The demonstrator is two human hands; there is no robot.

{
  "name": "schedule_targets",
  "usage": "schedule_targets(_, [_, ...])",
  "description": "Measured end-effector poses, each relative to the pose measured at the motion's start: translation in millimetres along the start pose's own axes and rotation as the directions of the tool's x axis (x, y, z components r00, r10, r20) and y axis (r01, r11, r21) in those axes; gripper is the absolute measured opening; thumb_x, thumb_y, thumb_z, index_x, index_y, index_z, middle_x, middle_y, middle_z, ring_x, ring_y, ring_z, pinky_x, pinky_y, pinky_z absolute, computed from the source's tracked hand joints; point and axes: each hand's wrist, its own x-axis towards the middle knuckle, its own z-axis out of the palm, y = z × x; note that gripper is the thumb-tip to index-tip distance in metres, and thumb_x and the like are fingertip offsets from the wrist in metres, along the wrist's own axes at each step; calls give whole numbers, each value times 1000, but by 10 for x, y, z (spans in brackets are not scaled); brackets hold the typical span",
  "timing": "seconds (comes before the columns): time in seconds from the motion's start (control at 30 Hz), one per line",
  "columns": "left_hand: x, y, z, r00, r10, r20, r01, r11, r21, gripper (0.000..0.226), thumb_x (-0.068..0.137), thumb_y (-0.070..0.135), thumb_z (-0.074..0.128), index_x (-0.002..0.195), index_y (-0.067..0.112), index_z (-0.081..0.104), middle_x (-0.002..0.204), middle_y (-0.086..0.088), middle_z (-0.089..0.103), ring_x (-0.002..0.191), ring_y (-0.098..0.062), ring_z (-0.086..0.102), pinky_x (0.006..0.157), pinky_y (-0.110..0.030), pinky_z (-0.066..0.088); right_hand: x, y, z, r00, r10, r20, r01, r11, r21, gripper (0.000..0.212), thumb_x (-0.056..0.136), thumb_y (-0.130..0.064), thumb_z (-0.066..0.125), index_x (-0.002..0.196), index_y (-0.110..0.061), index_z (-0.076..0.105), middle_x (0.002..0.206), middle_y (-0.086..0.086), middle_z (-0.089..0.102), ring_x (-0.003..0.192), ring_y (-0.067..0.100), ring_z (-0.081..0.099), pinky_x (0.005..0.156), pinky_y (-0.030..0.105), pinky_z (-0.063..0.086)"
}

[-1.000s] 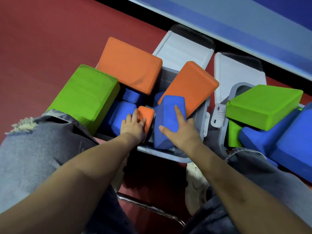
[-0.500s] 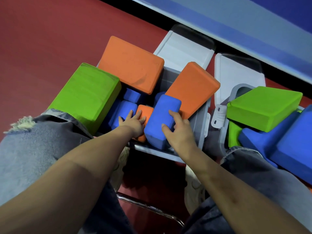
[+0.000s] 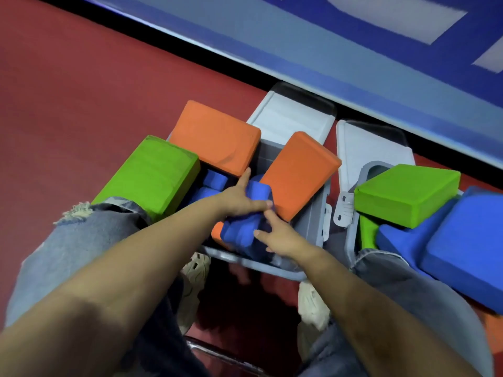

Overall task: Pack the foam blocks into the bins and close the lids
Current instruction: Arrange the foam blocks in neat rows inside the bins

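A blue foam block (image 3: 239, 236) lies tilted in the front of the left grey bin (image 3: 313, 227), partly over a small orange block (image 3: 216, 232). My left hand (image 3: 239, 197) lies on top of the blue block with its fingers spread and presses on it. From the right, my right hand (image 3: 280, 236) touches the block's side with straight fingers. Sticking out of this bin are a green block (image 3: 152, 172) and two large orange blocks (image 3: 215, 137) (image 3: 299, 170). Its lid (image 3: 294, 115) hangs open behind it.
The right bin (image 3: 351, 235) holds a green block (image 3: 405, 191) and large blue blocks (image 3: 468, 246) above its rim, its lid (image 3: 373, 148) open. Both bins stand on red floor (image 3: 81, 91) by a blue wall (image 3: 353, 63). My knees and shoes flank the bins.
My left hand left the small orange block and moved onto the blue block. The blue block tipped over to the left and lower into the bin, and my right hand loosened its grip.
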Motion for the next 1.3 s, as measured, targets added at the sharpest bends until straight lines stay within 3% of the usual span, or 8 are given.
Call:
schedule_targets(0.13, [12, -64, 147, 997, 13, -72, 4, 975, 224, 99, 86, 48, 63, 150, 37, -12, 122, -21, 58, 104, -36, 61, 76, -35, 53, -60, -43, -348, 975, 101, 196, -90, 994, -64, 53, 95, -6, 45, 140, -33, 40, 82, 1, 47, 74, 15, 49, 55, 26, 38])
schedule_targets(0.27, [122, -25, 210, 983, 68, -169, 10, 905, 425, 74, 94, 36, 50, 153, 30, 6, 130, -28, 52, 119, -34, 51, 91, -33, 42, 24, -169, -957, 988, 116, -98, -119, 993, -23, 39, 92, -2, 46, 124, -20, 61, 87, 7, 55, 74, 21, 50, 47, 20, 38])
schedule_targets(0.47, [284, 45, 244, 961, 2, -275, 105, 923, 371, 52, 93, 27, 43, 144, 14, 37, 141, -23, 42, 124, -33, 47, 99, -34, 39, 227, 65, -1580, 762, 105, -639, -55, 994, 98, 52, 83, -19, 58, 134, -19, 45, 130, 13, 50, 106, 28, 57, 85, 31, 47])
schedule_targets(0.6, [238, 52, 231, 977, -56, -205, 125, 931, 342, 83, 86, 60, 52, 150, 14, 25, 151, -21, 26, 137, -31, 36, 109, -33, 31, 416, 407, -1544, 841, 139, -524, -82, 988, 130, 105, 74, -39, 76, 151, -27, 7, 156, 11, 13, 142, 29, 23, 112, 43, 30])
schedule_targets(0.77, [188, -18, 238, 982, -94, -162, 145, 931, 335, 95, 84, 43, 65, 153, 29, 3, 154, -18, 9, 135, -31, 38, 108, -28, 31, 837, 431, -1568, 863, 192, -467, 6, 921, 390, 137, 41, -64, 75, 149, -36, -4, 157, 4, 15, 141, 23, 27, 112, 46, 31])
schedule_targets(0.93, [171, -21, 219, 983, -88, -159, 136, 937, 322, 96, 82, 46, 66, 153, 32, 4, 151, -17, 15, 133, -30, 39, 107, -28, 32, 1086, 433, -1459, 831, 183, -526, 52, 914, 402, 107, 65, -40, 81, 148, -27, 14, 149, 10, 27, 132, 26, 39, 107, 39, 38])
schedule_targets(1.1, [210, -34, 211, 985, -88, -148, 132, 940, 315, 96, 82, 47, 66, 153, 32, 4, 151, -15, 16, 132, -29, 40, 105, -31, 34, 1048, 274, -1360, 765, -3, -644, 150, 973, 173, 66, 70, -27, 79, 119, -18, 35, 127, 11, 44, 108, 25, 52, 94, 37, 46])
schedule_targets(1.3, [166, 9, 215, 987, -71, -145, 115, 941, 319, 94, 83, 48, 64, 153, 32, 2, 153, -15, 14, 133, -29, 38, 104, -30, 35, 746, 72, -1295, 774, -127, -620, 118, 991, -56, 66, 67, -31, 79, 114, -28, 33, 121, 9, 39, 104, 30, 52, 91, 42, 47])
